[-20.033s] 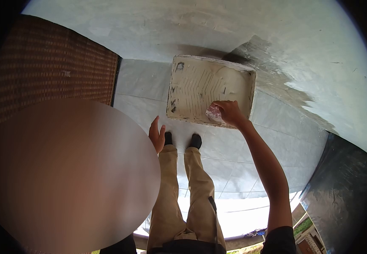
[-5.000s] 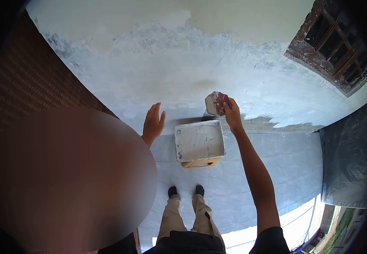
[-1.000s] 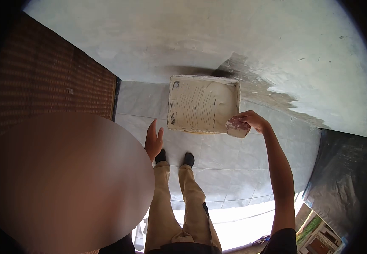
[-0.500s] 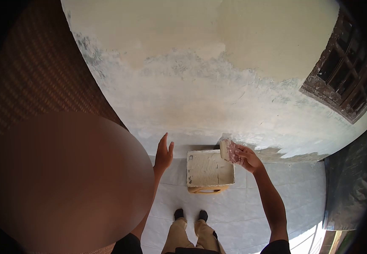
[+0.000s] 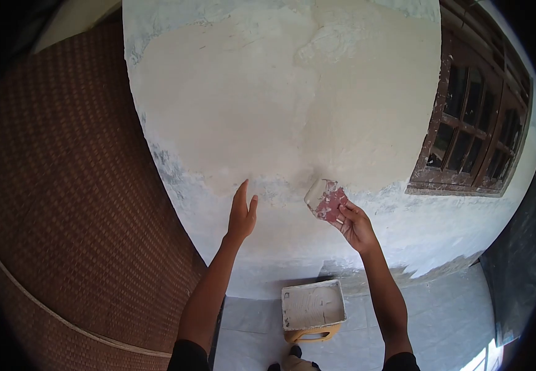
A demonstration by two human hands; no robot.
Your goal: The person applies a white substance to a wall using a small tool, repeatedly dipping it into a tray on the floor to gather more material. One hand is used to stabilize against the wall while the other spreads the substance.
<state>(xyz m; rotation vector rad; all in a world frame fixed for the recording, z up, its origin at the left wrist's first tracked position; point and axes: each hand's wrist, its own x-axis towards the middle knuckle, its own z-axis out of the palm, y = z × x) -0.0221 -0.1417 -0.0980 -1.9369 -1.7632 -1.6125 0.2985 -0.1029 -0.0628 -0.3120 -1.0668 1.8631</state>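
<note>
My right hand (image 5: pixel 355 227) grips a flat reddish tool (image 5: pixel 331 205) smeared with white material, with a pale coated edge on its left side. The tool is in front of the patchy cream and white wall (image 5: pixel 237 117); whether it touches the surface, I cannot tell. To its left my left hand (image 5: pixel 242 213) is raised with thumb and fingers apart, holding nothing. Below both hands, a rectangular tray (image 5: pixel 314 305) of whitish material rests on a yellow stool (image 5: pixel 311 334).
A brown woven panel (image 5: pixel 88 185) runs down the left side. On the right is a brown window frame (image 5: pixel 456 180) with dark panes. Grey sheeting (image 5: pixel 428 309) covers the floor, and dark sheeting (image 5: pixel 521 253) hangs at the far right.
The view has tilted up, showing more wall and window. My right hand has raised the tool from beside the tray to higher on the wall. My left hand remains open.
</note>
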